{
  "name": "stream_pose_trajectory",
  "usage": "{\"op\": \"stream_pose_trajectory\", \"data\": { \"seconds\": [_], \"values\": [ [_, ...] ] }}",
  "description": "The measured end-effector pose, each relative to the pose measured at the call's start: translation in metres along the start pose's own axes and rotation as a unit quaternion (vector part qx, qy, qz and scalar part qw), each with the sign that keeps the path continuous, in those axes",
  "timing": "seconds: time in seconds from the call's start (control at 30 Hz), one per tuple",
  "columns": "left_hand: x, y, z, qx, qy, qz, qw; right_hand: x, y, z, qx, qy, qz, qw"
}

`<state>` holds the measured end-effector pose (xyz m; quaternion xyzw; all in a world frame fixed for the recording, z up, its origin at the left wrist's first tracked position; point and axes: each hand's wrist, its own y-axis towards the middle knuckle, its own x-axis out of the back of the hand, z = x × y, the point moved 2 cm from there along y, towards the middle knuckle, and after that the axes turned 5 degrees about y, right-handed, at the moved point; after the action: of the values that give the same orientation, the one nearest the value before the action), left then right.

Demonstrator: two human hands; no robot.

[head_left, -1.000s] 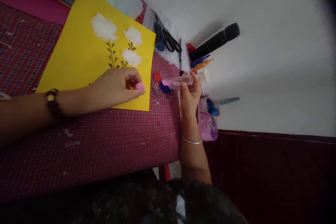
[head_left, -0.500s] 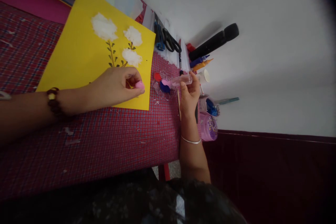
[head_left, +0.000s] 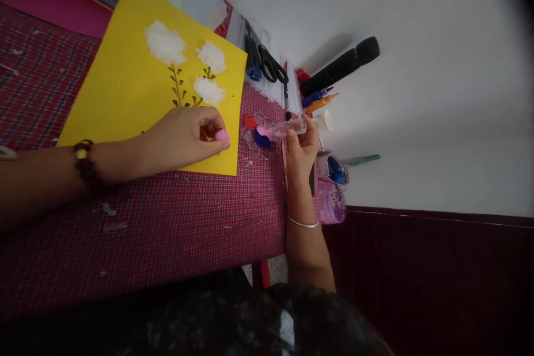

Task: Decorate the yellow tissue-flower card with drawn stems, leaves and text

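My left hand [head_left: 187,132] rests over the yellow sheet [head_left: 125,89], fingers closed around a small pink cap [head_left: 222,135]. White fluffy flower heads [head_left: 164,43] with dark stems and leaves sit on that sheet. In my right hand [head_left: 302,150] is a clear paint bottle [head_left: 290,127], held tilted with its pink nozzle end down at the palette. Pink paint [head_left: 263,130] shows at that end; nozzle and paint are hard to tell apart. The clear palette [head_left: 273,147] also holds red paint [head_left: 250,122] and blue paint [head_left: 262,140].
Black-handled scissors [head_left: 271,64] lie beyond the palette. Along the wall are a black microphone [head_left: 342,67], blue and orange paint bottles [head_left: 323,102], a paper cup [head_left: 327,120] and a purple tub [head_left: 332,203]. A checked cloth [head_left: 200,222] with paper scraps covers the table.
Almost nothing differs. Both hands keep their places, and the bottle stays tilted over the palette.
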<state>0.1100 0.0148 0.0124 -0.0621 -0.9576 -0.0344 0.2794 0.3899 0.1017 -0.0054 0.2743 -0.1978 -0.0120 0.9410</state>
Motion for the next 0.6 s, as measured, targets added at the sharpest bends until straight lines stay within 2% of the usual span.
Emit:
{"op": "stream_pose_trajectory", "data": {
  "seconds": [0.23, 0.6],
  "values": [
    [-0.0013, 0.0006, 0.001, -0.009, 0.008, -0.005, 1.0, 0.0007, 0.0003, -0.003, 0.022, -0.026, 0.006, 0.999],
    [0.0003, -0.0002, 0.0022, -0.011, 0.018, -0.007, 1.0, -0.0007, -0.0005, -0.0008, -0.009, 0.001, -0.002, 1.0]
  ]
}}
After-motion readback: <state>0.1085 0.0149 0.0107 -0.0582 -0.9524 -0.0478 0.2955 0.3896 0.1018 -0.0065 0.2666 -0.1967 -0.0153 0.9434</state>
